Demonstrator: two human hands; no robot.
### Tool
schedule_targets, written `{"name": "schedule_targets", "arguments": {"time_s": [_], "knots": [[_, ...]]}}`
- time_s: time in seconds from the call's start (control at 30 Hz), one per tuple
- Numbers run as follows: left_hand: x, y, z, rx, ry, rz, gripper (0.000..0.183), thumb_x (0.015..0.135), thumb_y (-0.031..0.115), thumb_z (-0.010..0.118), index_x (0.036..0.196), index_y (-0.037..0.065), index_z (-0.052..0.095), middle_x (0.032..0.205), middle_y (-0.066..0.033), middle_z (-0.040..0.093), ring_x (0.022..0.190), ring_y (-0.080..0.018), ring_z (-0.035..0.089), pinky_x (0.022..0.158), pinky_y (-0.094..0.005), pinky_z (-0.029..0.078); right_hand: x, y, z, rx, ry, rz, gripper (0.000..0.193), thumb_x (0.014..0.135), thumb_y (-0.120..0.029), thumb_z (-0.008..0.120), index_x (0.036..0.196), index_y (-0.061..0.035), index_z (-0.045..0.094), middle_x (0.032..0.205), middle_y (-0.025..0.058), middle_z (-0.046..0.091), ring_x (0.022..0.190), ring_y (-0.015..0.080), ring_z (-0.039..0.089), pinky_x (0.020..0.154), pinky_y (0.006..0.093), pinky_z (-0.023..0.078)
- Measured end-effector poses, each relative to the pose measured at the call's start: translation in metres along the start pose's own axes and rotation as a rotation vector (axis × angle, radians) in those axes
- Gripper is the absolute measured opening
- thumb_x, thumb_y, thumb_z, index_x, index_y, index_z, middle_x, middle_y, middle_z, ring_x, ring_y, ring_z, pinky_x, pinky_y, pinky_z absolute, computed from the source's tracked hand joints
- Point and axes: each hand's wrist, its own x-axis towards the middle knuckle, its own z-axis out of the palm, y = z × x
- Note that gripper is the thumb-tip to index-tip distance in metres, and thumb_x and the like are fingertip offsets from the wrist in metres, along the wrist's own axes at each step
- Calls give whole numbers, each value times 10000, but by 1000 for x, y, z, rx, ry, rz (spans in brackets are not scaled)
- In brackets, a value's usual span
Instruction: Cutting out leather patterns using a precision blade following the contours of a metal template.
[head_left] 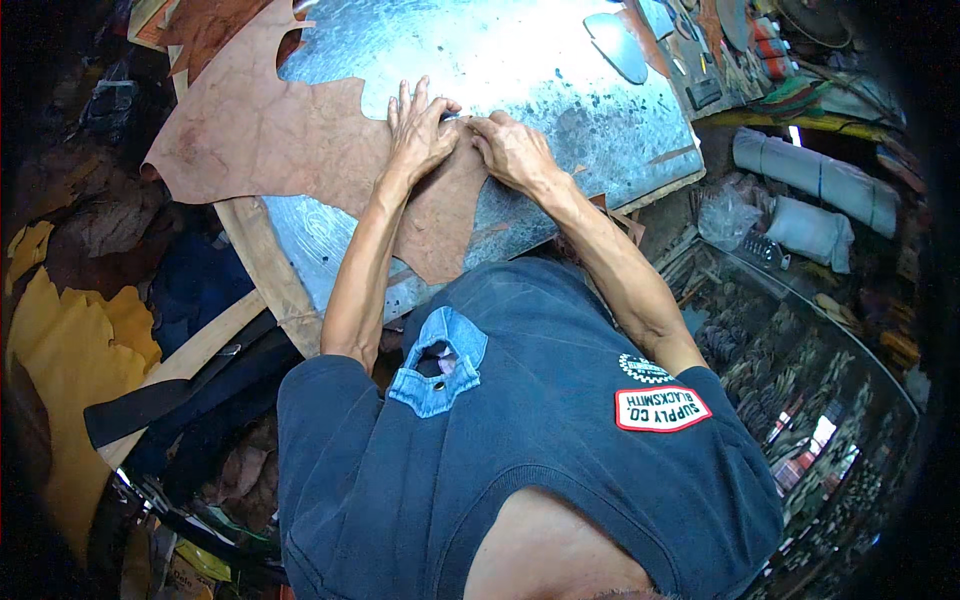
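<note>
A large piece of brown leather (270,140) with an irregular outline lies over the metal-topped worktable (540,60). My left hand (413,128) rests on the leather near its edge, fingers stretched out and apart, the thumb pointing toward my other hand. Close beside it, my right hand (512,152) is closed, with its fingers curled at the leather's upper right edge. Whatever the right fingers pinch, a small tool or the leather itself, is hidden. A narrower part of the leather hangs toward my body beneath both wrists.
A grey curved template-like piece (616,48) lies at the table's far right, near tools (704,90) on a side surface. Wrapped rolls (815,180) and a glass-topped case (800,350) are at the right. Yellow leather (80,350) hangs at the left beside a wooden bar (190,350).
</note>
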Motion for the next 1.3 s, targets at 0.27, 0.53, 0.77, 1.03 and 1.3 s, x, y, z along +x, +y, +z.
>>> {"name": "schedule_targets", "arguments": {"time_s": [0.27,0.53,0.77,1.03,1.3], "knots": [[0,5,7,23,67,15,248,802,189,620,1038,209,694,1514,-216,324,1432,-490,148,1143,-636,82,5,9,4,40,15,-4,282,926,-204,542,1161,-97,653,999,189,624,856,410,650,753,493,540],[-1,6,12,14,99,-2,199,811,259,619,970,241,739,1518,-196,338,1435,-482,148,1144,-635,73,-8,7,2,34,8,44,274,942,-214,541,1151,-78,655,990,186,622,858,392,640,730,479,528],[2,13,6,51,74,-26,212,829,264,616,992,202,737,1524,-193,332,1432,-466,177,1156,-606,85,-37,13,-6,68,10,93,268,936,-185,553,1158,-62,639,1059,200,612,870,411,637,761,490,528],[10,-31,-43,-5,333,-2,444,817,222,661,1238,101,587,1408,-235,442,1344,-497,326,1119,-576,243,-123,46,-14,-92,112,281,301,906,-197,624,1178,-87,557,1078,179,548,910,419,604,739,498,506],[26,-145,-209,614,372,-383,1123,645,657,751,1508,114,280,1562,-256,200,1451,-466,118,1162,-600,105,-225,77,-2,-148,267,329,174,844,-89,614,991,-41,535,891,179,547,779,419,597,658,489,478]]}}
